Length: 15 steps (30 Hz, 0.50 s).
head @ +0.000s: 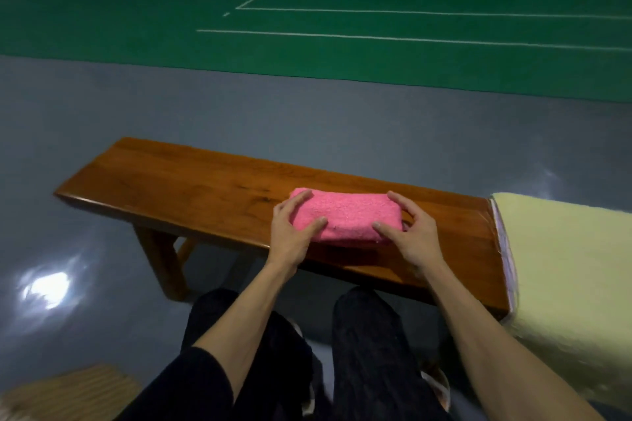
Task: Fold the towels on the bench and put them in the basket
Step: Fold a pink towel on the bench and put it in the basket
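Pink towel [345, 217] lay folded into a small thick block on top of the bench [191, 181], right of the bench's middle, closer to its near edge. Left hand [292, 232] cupped the towel's left end, fingers curved over the far corner, thumb pressed on the top near side. Right hand [413, 232] did the same at the right end, fingers wrapped round that end, thumb on top. Hands were apart, one per end, both clamped on the pink towel, which rested on the wood.

Yellow towel [561, 267] lay spread over the bench's right end, hanging down its near side, apart from the pink one. A pale lilac edge showed under it; can't tell what.

Basket [68, 393], woven and blurred, sat on the grey floor [102, 106] in front of the bench's left end, only partly in view. Dark trousers [369, 352] stood at the bench's near side. Beyond the bench, green court [136, 10] with white lines [410, 39].
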Available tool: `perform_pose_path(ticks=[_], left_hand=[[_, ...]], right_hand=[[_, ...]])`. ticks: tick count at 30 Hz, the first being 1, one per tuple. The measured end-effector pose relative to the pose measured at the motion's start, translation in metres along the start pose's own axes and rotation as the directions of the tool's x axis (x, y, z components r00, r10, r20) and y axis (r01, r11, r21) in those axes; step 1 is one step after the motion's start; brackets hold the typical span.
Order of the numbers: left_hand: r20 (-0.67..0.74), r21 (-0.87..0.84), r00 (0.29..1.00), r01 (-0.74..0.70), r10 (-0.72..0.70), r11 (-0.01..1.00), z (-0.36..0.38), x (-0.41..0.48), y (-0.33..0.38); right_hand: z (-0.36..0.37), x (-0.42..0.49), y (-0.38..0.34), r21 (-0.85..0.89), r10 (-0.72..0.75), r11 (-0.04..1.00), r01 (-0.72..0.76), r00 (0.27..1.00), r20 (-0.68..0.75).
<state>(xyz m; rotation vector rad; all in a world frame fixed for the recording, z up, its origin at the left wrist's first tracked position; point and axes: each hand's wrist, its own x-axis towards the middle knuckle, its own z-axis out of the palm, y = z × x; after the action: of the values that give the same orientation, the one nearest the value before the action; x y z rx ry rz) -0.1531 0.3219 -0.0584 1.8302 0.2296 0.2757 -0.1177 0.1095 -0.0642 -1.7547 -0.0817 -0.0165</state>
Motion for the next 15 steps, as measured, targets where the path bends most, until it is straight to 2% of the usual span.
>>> perform_pose_path(ticks=[4,8,12,15], left_hand=[[-0.140,0.016,0.990,0.014,-0.012,1.000,-0.064,-0.014,-0.009],[-0.283,0.049,0.959,0.019,-0.004,0.999,-0.144,-0.033,-0.026],[-0.468,0.063,0.884,0.054,-0.018,0.997,-0.230,-0.074,-0.047],[-0.610,0.034,0.789,0.116,-0.071,0.993,-0.296,-0.117,-0.076]], right_hand=[[0.061,-0.006,-0.022,0.124,-0.045,0.992,0.029,0.991,0.122],[0.133,-0.021,-0.046,0.141,-0.080,0.989,0.045,0.965,0.251],[0.221,-0.044,-0.067,0.126,-0.106,0.990,0.058,0.901,0.420],[0.301,-0.069,-0.075,0.115,-0.142,0.989,0.092,0.805,0.576]])
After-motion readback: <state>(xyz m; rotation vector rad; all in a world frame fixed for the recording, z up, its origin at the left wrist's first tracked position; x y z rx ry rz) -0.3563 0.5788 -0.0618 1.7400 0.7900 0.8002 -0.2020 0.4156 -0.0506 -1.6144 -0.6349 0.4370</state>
